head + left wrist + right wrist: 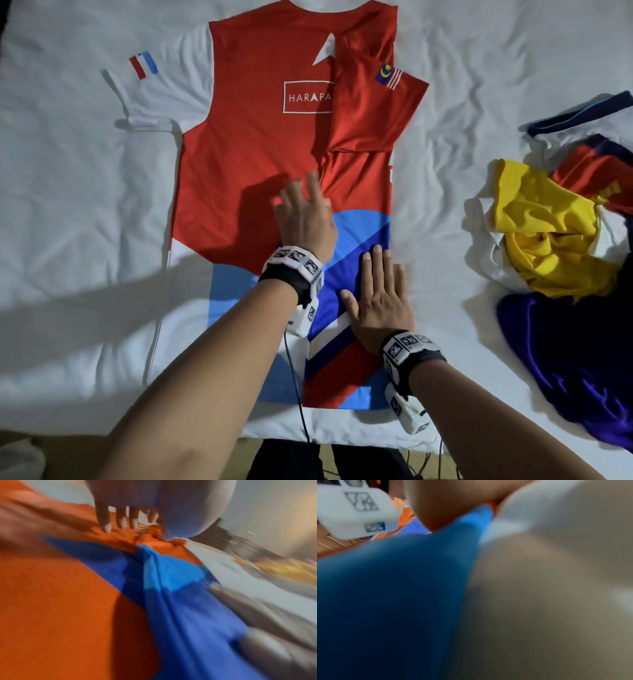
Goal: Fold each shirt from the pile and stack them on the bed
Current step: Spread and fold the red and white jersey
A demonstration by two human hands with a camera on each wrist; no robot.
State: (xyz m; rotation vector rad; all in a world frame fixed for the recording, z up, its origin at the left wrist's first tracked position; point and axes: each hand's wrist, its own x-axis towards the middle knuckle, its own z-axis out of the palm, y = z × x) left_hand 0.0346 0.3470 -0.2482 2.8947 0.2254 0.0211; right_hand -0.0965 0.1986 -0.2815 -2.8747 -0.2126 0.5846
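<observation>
A red, white and blue shirt [253, 144] lies flat on the white bed [68, 205], back up, with its right side and red sleeve folded inward over the body. My left hand [305, 212] hovers or brushes over the folded edge at mid-shirt, fingers straight and spread; the left wrist view shows its fingertips [106, 527] on red cloth. My right hand [380, 291] lies flat, palm down, on the blue lower part of the folded panel. The right wrist view is a blur of blue cloth [402, 588] and palm.
A pile of unfolded shirts [555, 240] in yellow, red, white and dark purple lies at the right of the bed. The bed's near edge [308, 435] runs just in front of me, with dark floor and cables below.
</observation>
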